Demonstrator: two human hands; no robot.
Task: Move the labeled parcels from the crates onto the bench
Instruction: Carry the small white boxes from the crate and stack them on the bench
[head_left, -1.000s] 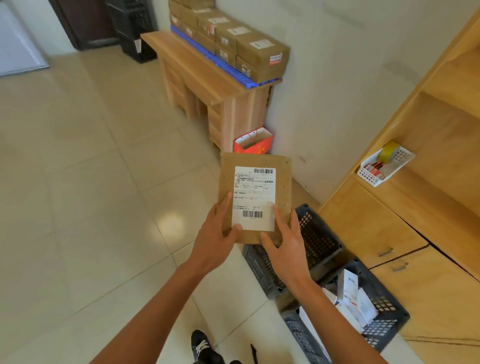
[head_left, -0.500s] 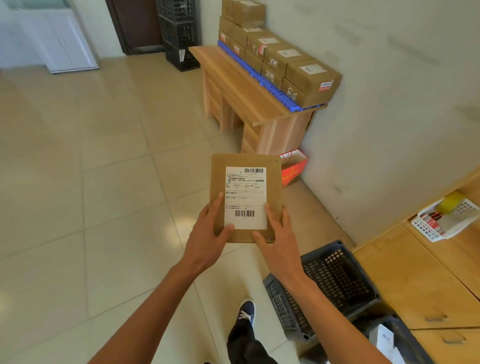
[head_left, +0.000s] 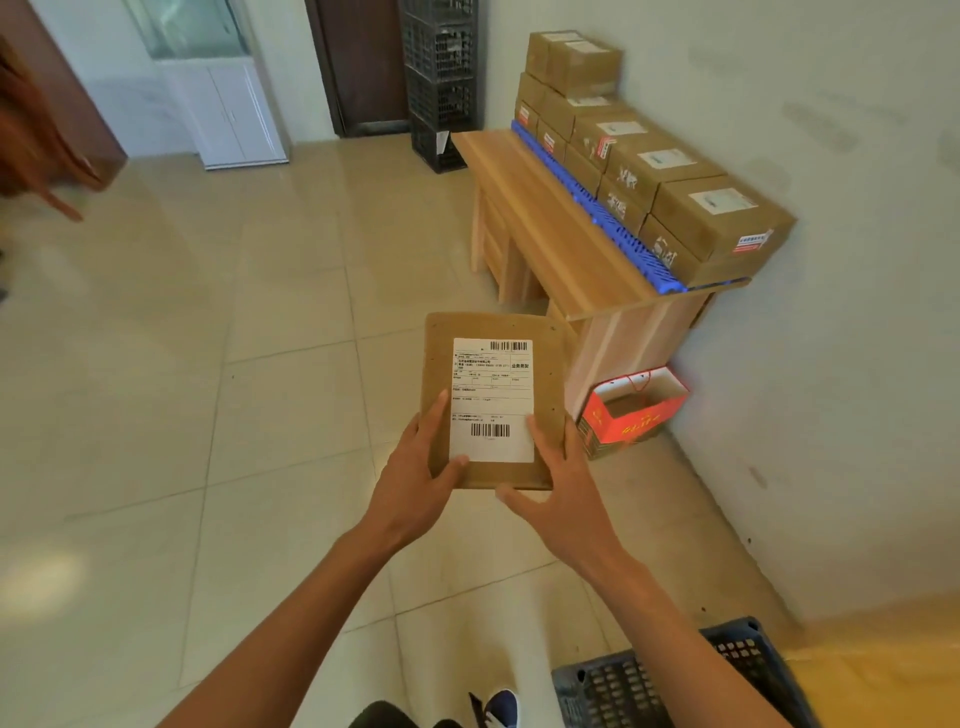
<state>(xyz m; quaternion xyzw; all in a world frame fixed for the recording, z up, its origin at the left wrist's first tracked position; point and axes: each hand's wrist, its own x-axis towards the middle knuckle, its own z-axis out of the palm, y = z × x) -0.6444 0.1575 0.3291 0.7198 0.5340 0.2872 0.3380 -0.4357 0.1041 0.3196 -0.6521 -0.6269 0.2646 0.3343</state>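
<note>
One flat brown parcel (head_left: 493, 400) is held out at the centre of the head view by both hands, above the tiled floor (head_left: 208, 364) and short of the bench. The left hand (head_left: 415, 488) grips its lower left corner, thumb laid on the face beside the label and fingers hidden beneath. The right hand (head_left: 558, 499) supports the lower right corner with the thumb along the label's edge; its other fingers are spread wide and seem only partly in contact, so how much it bears cannot be told. A corner of a dark crate (head_left: 675, 680) is seen at 5 o'clock; its contents are out of view, so what is left to move cannot be counted. A white shipping label (head_left: 492, 400) is carried on the parcel, with a barcode at its top right and another near its bottom; the small print, apparently Chinese, is too fine to be read. A red paper bag (head_left: 631, 415) with yellow lettering, unreadable, stands at 3 o'clock against the wall. At 1 o'clock the wooden bench (head_left: 550, 228) is already loaded along its far side: a double row of labelled boxes (head_left: 675, 192) is set on a blue slatted strip (head_left: 597, 208), white labels on top and red-and-white stickers on the sides, all illegible. The near strip of benchtop is bare. The task is judged well under way, this parcel not yet being set down. Stacked dark crates (head_left: 441, 83) stand at 12 o'clock.
</note>
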